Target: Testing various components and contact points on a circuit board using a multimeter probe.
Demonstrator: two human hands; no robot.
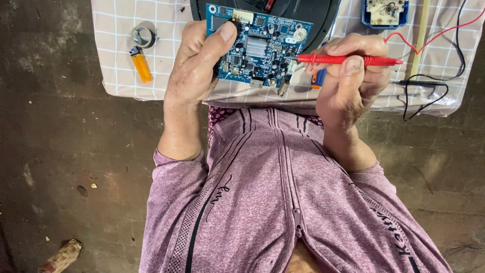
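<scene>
My left hand (pixel 197 65) grips a blue circuit board (pixel 262 48) by its left edge, thumb pressed on the top corner. The board is held above a checked cloth (pixel 116 55). In my right hand (pixel 348 81) is a red test probe (pixel 348 60), held like a pen and lying level, its tip at the board's right edge. A red wire (pixel 434 36) runs from the probe toward the upper right. A blue-and-orange object (pixel 318 78) shows just under my right fingers, mostly hidden.
An orange lighter (pixel 141 64) and a roll of tape (pixel 143 36) lie on the cloth at left. A black round device (pixel 323 12) sits behind the board. A blue case (pixel 386 12), a black probe with wire (pixel 424 83) and a pale stick (pixel 420 38) lie at right. Dark concrete floor (pixel 65 167) surrounds.
</scene>
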